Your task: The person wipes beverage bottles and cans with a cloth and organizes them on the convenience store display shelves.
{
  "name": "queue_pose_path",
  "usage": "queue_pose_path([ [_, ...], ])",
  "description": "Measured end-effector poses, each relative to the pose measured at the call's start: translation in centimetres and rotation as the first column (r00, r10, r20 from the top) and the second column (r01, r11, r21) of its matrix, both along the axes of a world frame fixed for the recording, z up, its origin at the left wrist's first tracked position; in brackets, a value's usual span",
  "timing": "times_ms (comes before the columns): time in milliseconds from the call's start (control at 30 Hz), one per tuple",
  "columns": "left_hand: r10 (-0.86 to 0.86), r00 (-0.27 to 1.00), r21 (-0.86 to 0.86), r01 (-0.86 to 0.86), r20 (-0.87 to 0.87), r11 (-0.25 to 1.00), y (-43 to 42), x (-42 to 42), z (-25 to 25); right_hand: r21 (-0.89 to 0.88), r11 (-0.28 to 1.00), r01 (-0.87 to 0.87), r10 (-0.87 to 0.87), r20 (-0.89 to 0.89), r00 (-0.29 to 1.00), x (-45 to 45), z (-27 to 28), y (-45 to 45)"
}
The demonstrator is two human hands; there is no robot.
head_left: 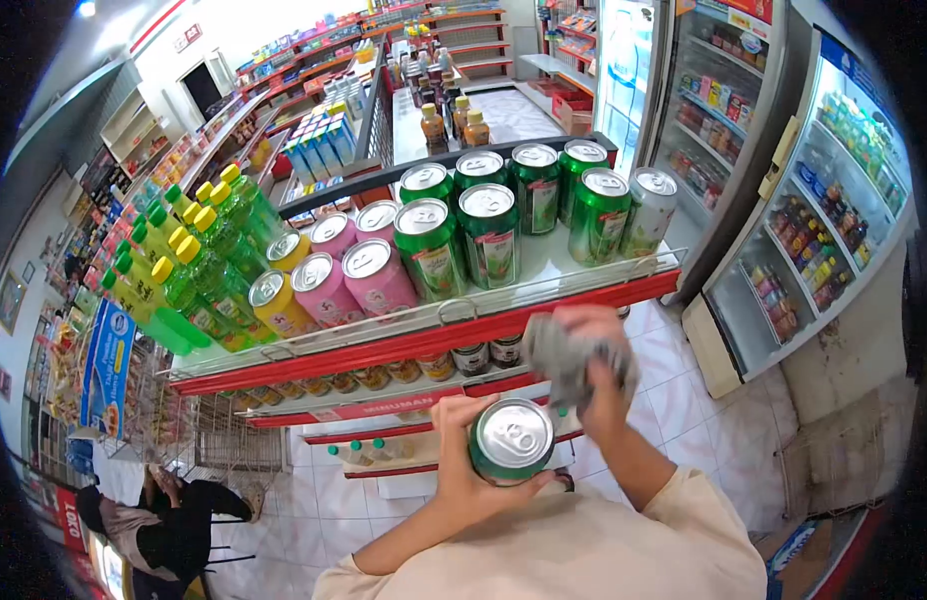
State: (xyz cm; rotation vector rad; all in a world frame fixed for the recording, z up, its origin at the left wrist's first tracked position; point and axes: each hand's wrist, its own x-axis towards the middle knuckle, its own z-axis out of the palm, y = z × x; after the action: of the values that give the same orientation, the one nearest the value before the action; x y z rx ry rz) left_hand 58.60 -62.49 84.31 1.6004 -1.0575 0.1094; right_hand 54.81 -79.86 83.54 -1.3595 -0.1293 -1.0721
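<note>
My left hand [458,462] is wrapped round a green drink can [512,445], held upright in front of my chest with its silver lid facing me. Up and to the right of the can, my right hand [606,385] grips a crumpled grey cloth [564,358]. Hand and cloth are blurred by motion and apart from the can. Beyond them, on the top shelf [454,308] with a red edge, stand several green cans [429,250], pink cans [379,277], yellow cans [281,304] and a whitish can [649,212].
Green bottles with yellow caps [219,275] fill the shelf's left part. Lower shelves hold more cans and bottles. Glass-door fridges [819,200] line the right side. A wire basket rack [239,440] stands at left. A seated person [164,530] is at lower left.
</note>
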Motion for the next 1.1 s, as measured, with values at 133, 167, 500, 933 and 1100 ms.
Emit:
queue_pose_path([
  [133, 0.041, 0.996, -0.270, -0.017, 0.083, 0.963, 0.2, 1.1, -0.9, -0.228, 0.973, -0.043, 0.029, -0.062, 0.998, -2.1, -3.4, 4.8],
  [167, 0.059, 0.992, -0.314, -0.023, 0.107, 0.949, 0.5, 1.6, -0.8, -0.100, 0.979, -0.180, 0.160, -0.180, 0.971, -2.2, -4.4, 5.2],
  [500, -0.371, 0.907, -0.012, 0.381, 0.202, 0.925, -0.8, 3.3, 0.3, 0.561, 0.735, -0.381, 0.634, -0.368, 0.680, -3.6, -11.3, 5.6],
  [933, -0.326, 0.862, -0.108, 0.394, 0.389, 0.913, -6.1, 7.4, 10.5, 0.847, 0.516, -0.127, 0.651, -0.292, 0.700, -12.2, -8.4, -1.1],
  [1100, -0.013, 0.796, 0.199, -0.135, 0.605, 0.971, -10.0, 9.3, 17.4, 0.853, 0.516, 0.079, 0.525, -0.387, 0.758, -11.6, -7.8, -0.9],
])
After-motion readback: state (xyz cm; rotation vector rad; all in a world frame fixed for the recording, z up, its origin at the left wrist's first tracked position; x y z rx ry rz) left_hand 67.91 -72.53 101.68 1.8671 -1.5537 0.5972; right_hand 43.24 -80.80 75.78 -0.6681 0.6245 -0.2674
